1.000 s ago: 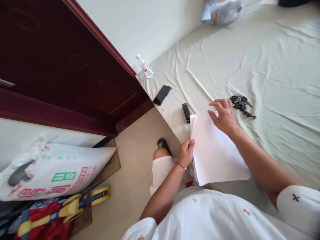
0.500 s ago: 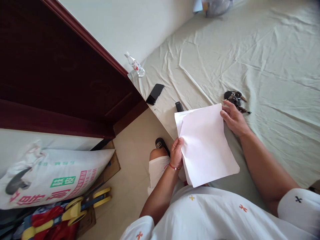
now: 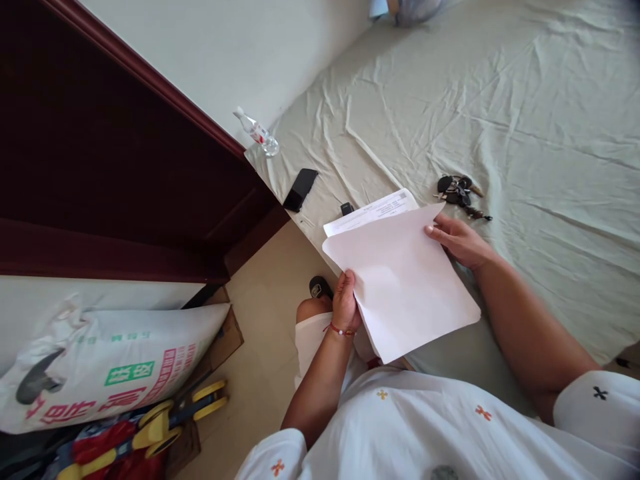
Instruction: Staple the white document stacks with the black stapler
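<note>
A blank white sheet of paper (image 3: 405,280) lies over a printed sheet (image 3: 375,212), whose upper strip of text shows beyond its far edge. My left hand (image 3: 346,302) grips the papers at their left edge, thumb on top. At the upper right corner, my right hand (image 3: 457,240) pinches the blank sheet between thumb and fingers; the fingertips are hidden beneath it. Just beyond the right hand sits a bunch of keys (image 3: 455,192) on the bed sheet. A small black object (image 3: 347,209) is partly covered by the printed sheet.
The bed (image 3: 540,153) has a pale green, wrinkled sheet. Near its left edge lie a black phone (image 3: 301,189) and a clear plastic bottle (image 3: 257,133). Below left, a white sack (image 3: 120,360) and a yellow-wheeled folded item (image 3: 155,427) stand by the wall.
The blank sheet has shifted toward me and left, uncovering printed text on the sheet beneath. My right hand has moved from beside the corner to holding it. The camera view has shifted slightly.
</note>
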The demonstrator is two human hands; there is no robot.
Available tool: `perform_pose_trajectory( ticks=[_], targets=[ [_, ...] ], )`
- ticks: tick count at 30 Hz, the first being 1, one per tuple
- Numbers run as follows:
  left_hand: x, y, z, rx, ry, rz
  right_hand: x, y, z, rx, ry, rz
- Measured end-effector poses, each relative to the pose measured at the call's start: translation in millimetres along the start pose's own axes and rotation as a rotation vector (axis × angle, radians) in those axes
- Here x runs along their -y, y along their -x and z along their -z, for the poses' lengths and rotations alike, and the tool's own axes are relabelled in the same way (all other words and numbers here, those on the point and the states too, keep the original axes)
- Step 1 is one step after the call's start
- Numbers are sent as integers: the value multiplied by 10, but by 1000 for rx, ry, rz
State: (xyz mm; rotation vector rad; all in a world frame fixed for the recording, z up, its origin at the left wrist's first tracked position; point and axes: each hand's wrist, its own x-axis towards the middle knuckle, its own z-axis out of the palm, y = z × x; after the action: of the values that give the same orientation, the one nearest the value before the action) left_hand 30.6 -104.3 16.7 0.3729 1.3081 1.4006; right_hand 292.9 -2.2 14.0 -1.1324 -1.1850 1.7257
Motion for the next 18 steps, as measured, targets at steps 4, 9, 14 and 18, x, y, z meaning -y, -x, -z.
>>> perform_pose_trajectory(
  ticks=[4, 9, 14, 18],
  targets=[
    [116, -16, 9, 24, -77, -12, -28, -4, 7, -79, -29, -74],
    [203, -53, 90, 116, -302, -148, -20, -5, 4, -181, 34, -66],
    [147, -42, 184, 137, -667, -327, -19, -11, 17, -166, 54, -81],
    [79, -42, 252, 109, -929, -413, -50, -17, 29, -162, 66, -80]
  ],
)
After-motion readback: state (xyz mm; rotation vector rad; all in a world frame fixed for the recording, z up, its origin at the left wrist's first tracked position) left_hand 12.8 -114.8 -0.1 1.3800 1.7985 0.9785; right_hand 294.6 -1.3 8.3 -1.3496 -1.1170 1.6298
